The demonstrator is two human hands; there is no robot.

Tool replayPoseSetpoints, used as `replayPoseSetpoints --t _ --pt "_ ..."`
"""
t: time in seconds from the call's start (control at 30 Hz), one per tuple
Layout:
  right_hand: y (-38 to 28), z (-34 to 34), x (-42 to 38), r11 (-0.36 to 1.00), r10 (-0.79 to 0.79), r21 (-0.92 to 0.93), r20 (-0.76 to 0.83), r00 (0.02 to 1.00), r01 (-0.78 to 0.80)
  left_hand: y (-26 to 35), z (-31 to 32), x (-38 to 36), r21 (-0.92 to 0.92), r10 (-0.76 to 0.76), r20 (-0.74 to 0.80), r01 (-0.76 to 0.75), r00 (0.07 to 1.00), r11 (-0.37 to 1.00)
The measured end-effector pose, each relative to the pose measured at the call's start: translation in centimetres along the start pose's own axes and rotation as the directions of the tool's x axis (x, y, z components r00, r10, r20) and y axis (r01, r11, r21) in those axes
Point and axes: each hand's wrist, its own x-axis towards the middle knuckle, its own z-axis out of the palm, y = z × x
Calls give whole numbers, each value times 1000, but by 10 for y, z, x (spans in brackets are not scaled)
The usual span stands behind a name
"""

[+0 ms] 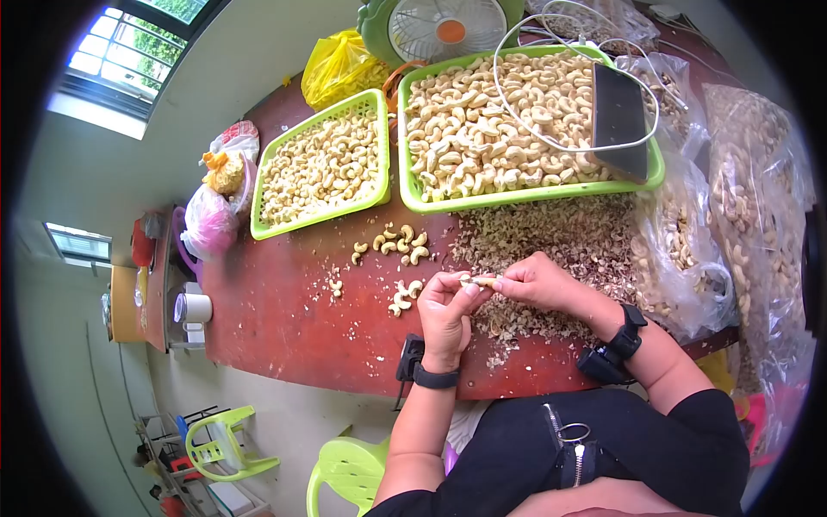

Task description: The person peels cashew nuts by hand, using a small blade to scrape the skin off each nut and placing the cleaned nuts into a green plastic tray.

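Above the red table (293, 319), my left hand (449, 312) pinches a pale cashew nut at its fingertips. My right hand (531, 283) meets it from the right, its fingers closed on a small thin yellowish tool (484, 282) that touches the nut. Peeled cashews (402, 245) lie loose on the table to the left of my hands, in small groups. A heap of skin flakes (551, 233) spreads behind and below my right hand. Both wrists wear black straps.
Two green baskets of cashews, a smaller one (385, 185) and a larger one (517, 197), stand at the back. A phone (619, 121) with a white cable lies on the larger. Clear bags of nuts (689, 250) line the right; a fan (448, 30) stands behind.
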Motion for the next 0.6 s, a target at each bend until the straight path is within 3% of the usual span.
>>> replayPoseSetpoints --t 0.07,0.17,0.3,0.6 --pt "-4 2 0 995 53 81 -31 998 -50 -3 -6 2 -191 1 15 2 1000 982" --pt "-2 0 -2 976 138 168 5 990 -137 -4 -2 3 -220 -35 -4 34 999 975" --pt "-4 0 -3 975 128 183 1 992 -126 0 2 4 -154 -63 -62 53 996 987" --pt "2 -1 0 997 17 71 4 1000 -17 0 1 2 -60 3 12 -3 1000 998"
